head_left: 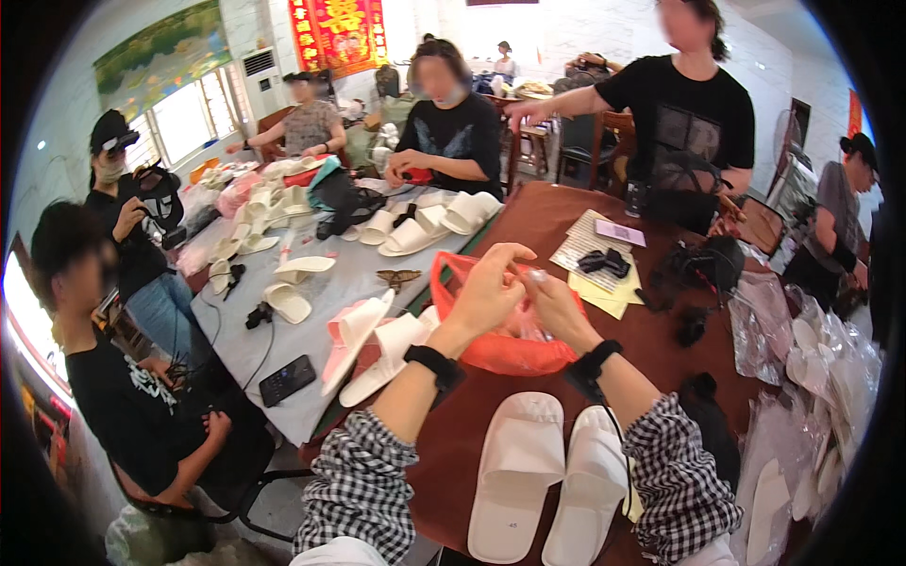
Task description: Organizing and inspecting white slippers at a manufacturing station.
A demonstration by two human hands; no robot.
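Observation:
Over an open red plastic bag [500, 357], my left hand [489, 294] and my right hand [559, 307] meet with fingertips pinched together. Whatever they hold is too small to tell; a whitish glint shows at the right fingertips. Clear plastic-looking pieces lie inside the bag. Close to me on the brown tabletop, a pair of white open-toe slippers [516, 472] lies side by side, soles down. Left of the bag, another white pair [382, 358] with some pink showing rests at the table edge. Black bands circle both my wrists.
White slippers [415, 231] and a phone [287, 380] lie on the grey-covered table. Papers with small black parts [604, 264] sit beyond my right hand. Bagged slippers [816, 377] are piled at right. A seated person [132, 396] is at left; others stand or sit around the tables.

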